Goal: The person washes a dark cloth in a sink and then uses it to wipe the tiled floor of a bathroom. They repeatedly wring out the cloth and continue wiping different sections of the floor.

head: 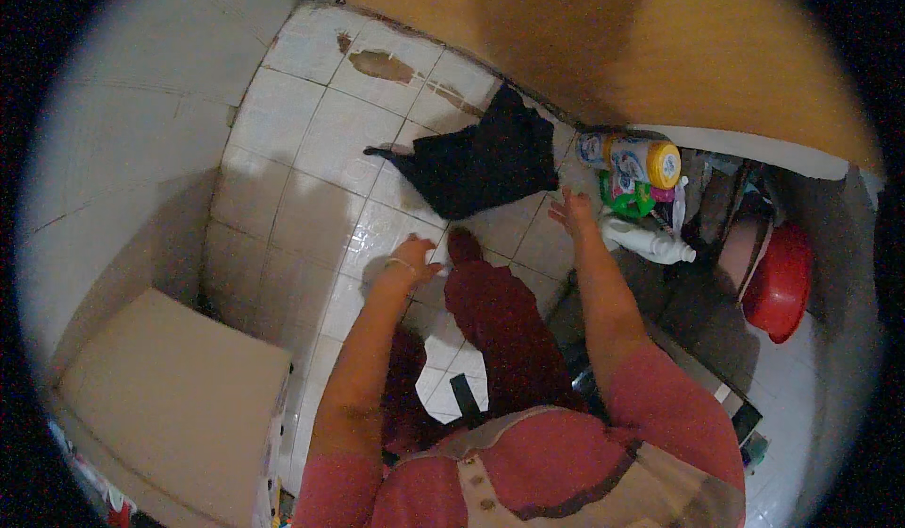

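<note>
A dark cloth (488, 164) lies crumpled on the white tiled floor (353, 125) before me, close to the orange-brown wall panel. My left hand (412, 261) hovers left of my foot with its fingers apart and nothing in them. To the right, my right hand (574, 210) is held with spread fingers, just below the cloth's right corner and beside the bottles. It also holds nothing. Whether its fingertips touch anything is unclear.
Yellow-lidded containers (643, 162), a green package (629, 199) and a white bottle (647, 239) stand or lie at right. Farther right is a red plastic basin (778, 284). A large beige box-like surface (177, 401) fills the lower left. Floor tiles near the wall are broken (382, 66).
</note>
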Available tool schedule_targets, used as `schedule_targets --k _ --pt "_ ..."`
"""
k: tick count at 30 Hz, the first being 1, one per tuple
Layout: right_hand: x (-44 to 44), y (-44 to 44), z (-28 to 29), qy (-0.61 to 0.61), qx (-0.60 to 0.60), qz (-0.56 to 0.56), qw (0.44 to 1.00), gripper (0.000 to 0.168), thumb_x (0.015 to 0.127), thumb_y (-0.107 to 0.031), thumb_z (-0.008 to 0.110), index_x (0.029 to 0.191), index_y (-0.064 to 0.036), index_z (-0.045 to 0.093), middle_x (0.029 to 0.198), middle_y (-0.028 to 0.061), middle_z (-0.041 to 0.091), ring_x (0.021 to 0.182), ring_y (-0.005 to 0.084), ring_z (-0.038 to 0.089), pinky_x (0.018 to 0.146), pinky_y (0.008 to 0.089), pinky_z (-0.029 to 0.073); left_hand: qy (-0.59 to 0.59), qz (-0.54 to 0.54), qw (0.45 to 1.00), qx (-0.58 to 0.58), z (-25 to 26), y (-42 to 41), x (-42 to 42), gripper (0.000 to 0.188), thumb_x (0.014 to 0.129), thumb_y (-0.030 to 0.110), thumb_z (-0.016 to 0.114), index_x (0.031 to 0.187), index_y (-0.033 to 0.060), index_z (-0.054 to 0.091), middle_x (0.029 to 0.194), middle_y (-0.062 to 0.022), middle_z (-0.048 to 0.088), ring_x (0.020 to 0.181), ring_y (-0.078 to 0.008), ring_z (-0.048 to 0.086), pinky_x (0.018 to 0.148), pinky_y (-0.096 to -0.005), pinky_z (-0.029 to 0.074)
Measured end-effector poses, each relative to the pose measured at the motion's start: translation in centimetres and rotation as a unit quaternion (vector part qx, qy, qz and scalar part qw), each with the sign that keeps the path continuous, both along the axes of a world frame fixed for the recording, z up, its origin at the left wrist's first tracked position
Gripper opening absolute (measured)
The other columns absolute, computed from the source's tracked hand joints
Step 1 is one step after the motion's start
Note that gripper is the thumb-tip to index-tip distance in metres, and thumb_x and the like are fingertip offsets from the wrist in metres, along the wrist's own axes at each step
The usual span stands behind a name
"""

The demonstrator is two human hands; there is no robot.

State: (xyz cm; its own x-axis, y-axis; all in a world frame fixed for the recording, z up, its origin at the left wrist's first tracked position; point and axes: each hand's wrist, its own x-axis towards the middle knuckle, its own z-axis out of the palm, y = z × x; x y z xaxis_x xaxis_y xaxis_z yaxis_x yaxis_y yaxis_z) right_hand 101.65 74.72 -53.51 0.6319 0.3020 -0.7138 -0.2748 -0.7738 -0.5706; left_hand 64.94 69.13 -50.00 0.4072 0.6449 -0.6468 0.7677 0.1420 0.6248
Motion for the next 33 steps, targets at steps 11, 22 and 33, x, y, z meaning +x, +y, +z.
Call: schedule_targets --k 11,22,33 --pt "-6.2 2.5 -23.6 -0.181 0.041 0.495 0.849 0.103 0.076 -0.047 0.066 0.145 -0.015 -0.004 0.145 0.0289 0.015 0.133 0.0419 0.020 0.105 0.0506 0.025 0.324 -0.032 0.940 -0.102 -23.6 1.6 -12.6 0.065 0.075 0.036 0.067 0.132 0.0177 0.039 0.134 -0.0151 0.042 0.121 -0.0333 0.042 0.096 -0.0523 0.039" --pt "-11.8 18.0 -27.7 -0.339 -0.137 0.347 0.864 0.094 0.075 -0.079 0.030 0.145 -0.025 -0.001 0.144 0.0296 -0.015 0.130 0.0532 -0.013 0.099 0.0690 0.001 0.290 0.095 0.948 -0.094 -27.3 1.0 -12.7 0.118 0.060 0.039 0.081 0.144 0.0290 -0.001 0.142 -0.0351 0.012 0.134 -0.0451 0.015 0.106 -0.0464 0.028" --pt "-31.2 25.0 -28.8 -0.362 0.189 0.765 0.497 0.058 0.086 -0.051 0.046 0.139 -0.039 0.026 0.150 0.0189 0.001 0.135 0.0473 -0.003 0.100 0.0694 0.004 0.271 0.028 0.962 -0.022 -29.9 -0.9 -13.1 0.121 0.059 0.031 0.081 0.145 0.0225 -0.004 0.139 -0.0332 0.022 0.130 -0.0501 0.020 0.107 -0.0443 0.026"
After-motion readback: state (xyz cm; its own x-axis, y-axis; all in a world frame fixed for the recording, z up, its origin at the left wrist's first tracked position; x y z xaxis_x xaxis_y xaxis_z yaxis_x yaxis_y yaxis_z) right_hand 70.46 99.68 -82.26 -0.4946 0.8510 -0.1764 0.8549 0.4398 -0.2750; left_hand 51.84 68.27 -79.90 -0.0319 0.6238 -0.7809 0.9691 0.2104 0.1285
